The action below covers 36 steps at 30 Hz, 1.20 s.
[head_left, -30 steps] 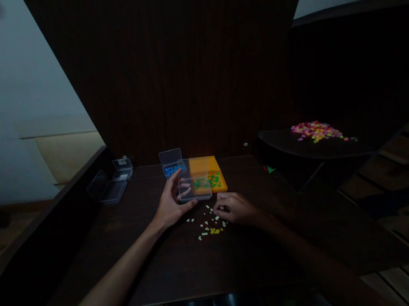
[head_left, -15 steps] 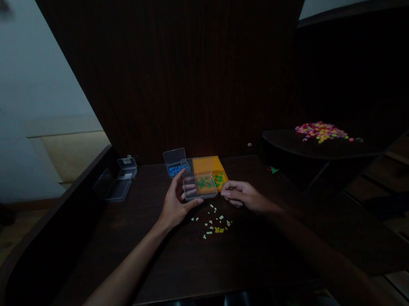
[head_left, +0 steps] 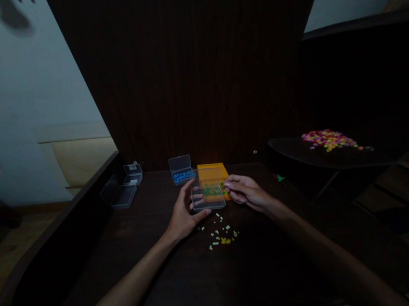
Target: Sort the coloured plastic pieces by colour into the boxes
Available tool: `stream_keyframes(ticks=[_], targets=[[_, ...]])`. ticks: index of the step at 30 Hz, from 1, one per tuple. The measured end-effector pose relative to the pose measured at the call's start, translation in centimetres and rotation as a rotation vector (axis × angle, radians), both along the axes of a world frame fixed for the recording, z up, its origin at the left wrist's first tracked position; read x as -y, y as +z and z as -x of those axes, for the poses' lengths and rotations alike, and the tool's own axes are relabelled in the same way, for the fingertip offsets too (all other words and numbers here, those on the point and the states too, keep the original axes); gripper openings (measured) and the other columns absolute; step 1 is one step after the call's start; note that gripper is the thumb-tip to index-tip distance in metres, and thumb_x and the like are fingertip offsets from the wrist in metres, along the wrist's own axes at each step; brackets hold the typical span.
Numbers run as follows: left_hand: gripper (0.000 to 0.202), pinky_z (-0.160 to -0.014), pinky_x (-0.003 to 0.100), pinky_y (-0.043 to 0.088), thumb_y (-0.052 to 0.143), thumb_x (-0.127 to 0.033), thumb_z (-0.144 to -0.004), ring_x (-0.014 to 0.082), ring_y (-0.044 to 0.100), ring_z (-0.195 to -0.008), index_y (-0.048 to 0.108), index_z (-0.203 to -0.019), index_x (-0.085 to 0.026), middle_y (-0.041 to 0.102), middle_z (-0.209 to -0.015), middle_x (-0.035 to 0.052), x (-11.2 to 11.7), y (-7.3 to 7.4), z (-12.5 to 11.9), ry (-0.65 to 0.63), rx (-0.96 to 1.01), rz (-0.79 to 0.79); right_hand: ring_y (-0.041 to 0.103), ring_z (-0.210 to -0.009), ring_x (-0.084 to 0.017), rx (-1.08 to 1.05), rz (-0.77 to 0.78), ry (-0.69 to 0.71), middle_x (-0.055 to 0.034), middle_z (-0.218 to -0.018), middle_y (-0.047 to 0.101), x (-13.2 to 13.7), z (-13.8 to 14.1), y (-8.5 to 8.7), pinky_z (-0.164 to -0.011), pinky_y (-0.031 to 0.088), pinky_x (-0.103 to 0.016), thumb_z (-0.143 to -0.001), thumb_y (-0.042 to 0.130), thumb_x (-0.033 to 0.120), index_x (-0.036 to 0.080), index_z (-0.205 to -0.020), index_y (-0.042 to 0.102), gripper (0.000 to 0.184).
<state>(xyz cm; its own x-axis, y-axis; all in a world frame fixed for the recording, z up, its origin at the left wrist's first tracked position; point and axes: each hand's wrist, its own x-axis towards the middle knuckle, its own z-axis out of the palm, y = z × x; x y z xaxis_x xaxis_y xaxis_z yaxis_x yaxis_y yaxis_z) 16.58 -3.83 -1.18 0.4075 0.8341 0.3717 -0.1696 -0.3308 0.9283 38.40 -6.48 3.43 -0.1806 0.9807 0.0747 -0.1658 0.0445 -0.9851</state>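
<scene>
My left hand [head_left: 184, 215] is closed round the left side of a clear plastic box [head_left: 209, 207], thumb in front and fingers behind. The box is in front of an orange tray [head_left: 210, 166], which shows through it. Small green pieces [head_left: 211, 190] show in the same spot; whether they lie in the box or the tray I cannot tell. My right hand [head_left: 249, 193] is pinched at the box's right end; what its fingertips hold is too small to make out. Nearer me, small white pieces [head_left: 215, 243] and yellow pieces [head_left: 226, 241] are scattered on the dark table [head_left: 187, 277].
Behind my left hand stands an open clear box with blue pieces [head_left: 183, 177]. Further left are open clear boxes [head_left: 124, 195] beside the raised side board [head_left: 64, 233]. On the right, a dark shelf [head_left: 291, 151] bears a heap of colourful pieces [head_left: 331, 139]. A green piece [head_left: 280, 177] lies below it.
My right hand has risen from beside the orange tray's front corner to the clear box's right end. The whole view has shifted slightly. My left hand keeps its hold on the box.
</scene>
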Motion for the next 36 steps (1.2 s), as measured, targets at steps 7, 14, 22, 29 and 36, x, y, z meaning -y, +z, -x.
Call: stream_keyframes(ticks=[7, 14, 22, 29, 36], targets=[[0.086, -0.094, 0.047, 0.052, 0.081, -0.022, -0.065, 0.0233, 0.058, -0.106, 0.034, -0.138, -0.026, 0.051, -0.127, 0.0122, 0.7, 0.0, -0.3, -0.015, -0.005, 0.028, 0.040, -0.044, -0.006, 0.256, -0.113, -0.093, 0.0045, -0.058, 0.051, 0.1, 0.1, -1.1, -0.042, 0.029, -0.020, -0.072, 0.070, 0.048, 0.016, -0.081, 0.060, 0.034], [0.087, -0.092, 0.044, 0.053, 0.082, -0.020, -0.064, 0.0230, 0.057, -0.106, 0.036, -0.137, -0.027, 0.050, -0.125, 0.0110, 1.2, -0.3, -0.7, -0.013, 0.000, 0.041, 0.046, -0.056, -0.011, 0.682, -0.377, -0.204, 0.0000, -0.064, 0.057, 0.0, 0.5, -1.9, -0.052, 0.036, -0.023, -0.080, 0.062, 0.038, 0.016, -0.080, 0.067, 0.023], [0.085, -0.095, 0.048, 0.053, 0.081, -0.020, -0.065, 0.0220, 0.056, -0.108, 0.037, -0.138, -0.027, 0.048, -0.127, 0.0100, 1.6, 0.1, -0.9, -0.011, 0.006, 0.032, 0.044, -0.051, -0.010, 0.929, -0.404, -0.240, 0.0020, -0.054, 0.052, 0.3, 0.8, -2.1, -0.050, 0.030, -0.021, -0.080, 0.061, 0.033, 0.014, -0.080, 0.073, 0.023], [0.087, -0.095, 0.048, 0.052, 0.083, -0.023, -0.063, 0.0227, 0.056, -0.107, 0.039, -0.137, -0.028, 0.049, -0.125, 0.0095, 1.6, 0.4, -0.8, -0.006, 0.007, 0.042, 0.044, -0.052, -0.011, 0.911, -0.350, -0.212, 0.0004, -0.057, 0.056, 0.4, 0.7, -2.0, -0.051, 0.032, -0.022, -0.079, 0.061, 0.033, 0.014, -0.083, 0.074, 0.024], [0.089, -0.091, 0.046, 0.054, 0.083, -0.022, -0.062, 0.0203, 0.059, -0.102, 0.037, -0.138, -0.031, 0.049, -0.125, 0.0078, 1.4, 0.5, -0.6, -0.009, 0.029, 0.099, 0.043, -0.052, -0.010, 0.806, -0.347, -0.233, 0.0014, -0.059, 0.055, 0.7, 0.4, -1.9, -0.049, 0.033, -0.021, -0.083, 0.058, 0.036, 0.015, -0.096, 0.072, 0.028]])
